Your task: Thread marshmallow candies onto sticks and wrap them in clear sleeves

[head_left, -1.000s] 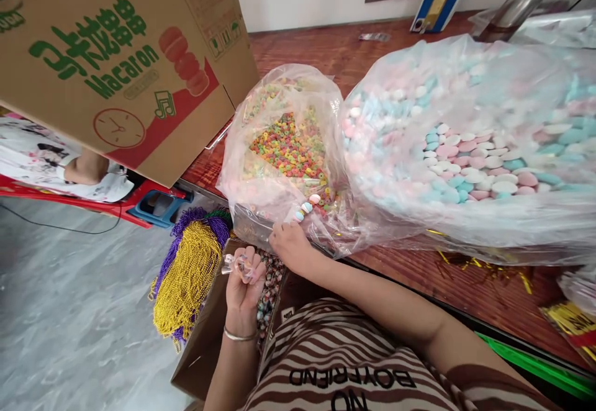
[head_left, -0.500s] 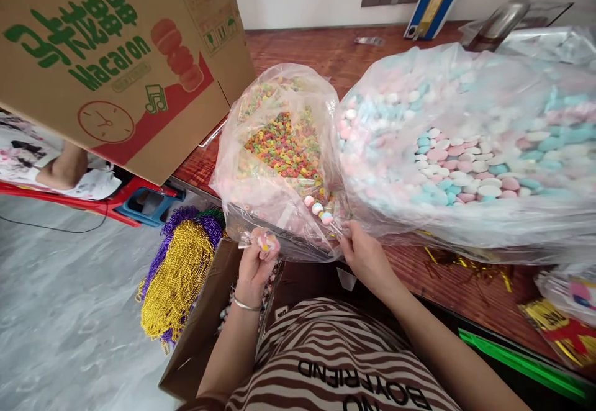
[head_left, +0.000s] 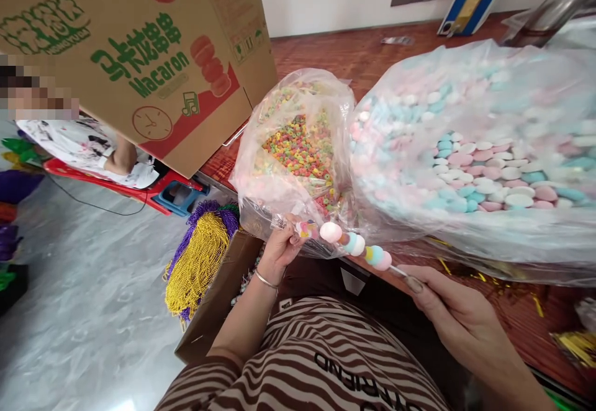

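Between my thumb and fingers, my right hand [head_left: 449, 305] grips the thin stick of a candy skewer [head_left: 356, 243]. Several pink, white and pale blue rounded candies are threaded on it, with smaller yellow and reddish pieces between some of them. The skewer slants up and left towards my left hand [head_left: 279, 246]. That hand is pinched on a small clear wrapper [head_left: 306, 231] with pink and yellow colouring. The skewer's tip is close to the wrapper; I cannot tell whether it is inside. Behind them lies a clear bag of small coloured rings [head_left: 298, 144].
A large bag of pastel candies [head_left: 493, 169] fills the table's right side. A tall cardboard box [head_left: 186, 107] stands at left, with a seated person [head_left: 84, 150] beyond it. Gold and purple bead strands [head_left: 200, 268] hang beside an open carton [head_left: 218, 299] below the table.
My right hand has moved right and nearer, drawing the skewer out from over the ring bag. My left hand still holds the wrapper. The view has shifted left.
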`<state>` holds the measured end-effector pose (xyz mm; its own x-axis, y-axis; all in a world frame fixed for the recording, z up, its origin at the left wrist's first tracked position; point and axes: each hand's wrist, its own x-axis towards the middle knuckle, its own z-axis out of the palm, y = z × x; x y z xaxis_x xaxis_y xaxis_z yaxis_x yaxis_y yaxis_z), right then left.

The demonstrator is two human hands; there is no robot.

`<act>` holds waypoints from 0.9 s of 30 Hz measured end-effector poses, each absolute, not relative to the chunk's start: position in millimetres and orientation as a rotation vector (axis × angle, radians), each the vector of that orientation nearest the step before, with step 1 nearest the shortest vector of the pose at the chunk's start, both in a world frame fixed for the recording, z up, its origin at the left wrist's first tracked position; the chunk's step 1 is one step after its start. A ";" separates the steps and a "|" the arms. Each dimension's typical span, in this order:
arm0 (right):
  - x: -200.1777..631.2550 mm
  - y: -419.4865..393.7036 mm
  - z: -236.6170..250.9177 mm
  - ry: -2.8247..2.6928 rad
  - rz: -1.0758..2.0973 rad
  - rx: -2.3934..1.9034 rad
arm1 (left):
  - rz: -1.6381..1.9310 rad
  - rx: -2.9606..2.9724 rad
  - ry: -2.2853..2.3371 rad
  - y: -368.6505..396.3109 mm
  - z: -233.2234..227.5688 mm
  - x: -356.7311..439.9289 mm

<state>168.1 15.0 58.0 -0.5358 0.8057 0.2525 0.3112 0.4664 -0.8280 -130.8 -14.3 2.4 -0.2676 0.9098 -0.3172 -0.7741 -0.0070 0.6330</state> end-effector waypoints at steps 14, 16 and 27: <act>198.6 10.1 52.2 -2.191 0.731 -0.906 | 1.503 0.567 1.011 -5.6 18.1 -123.0; 197.3 8.2 55.6 -2.200 0.677 -0.904 | 1.483 0.646 1.048 -4.7 18.8 -124.9; 164.1 -13.1 39.5 -2.082 0.639 -1.034 | 1.578 0.526 0.924 13.8 28.0 -97.7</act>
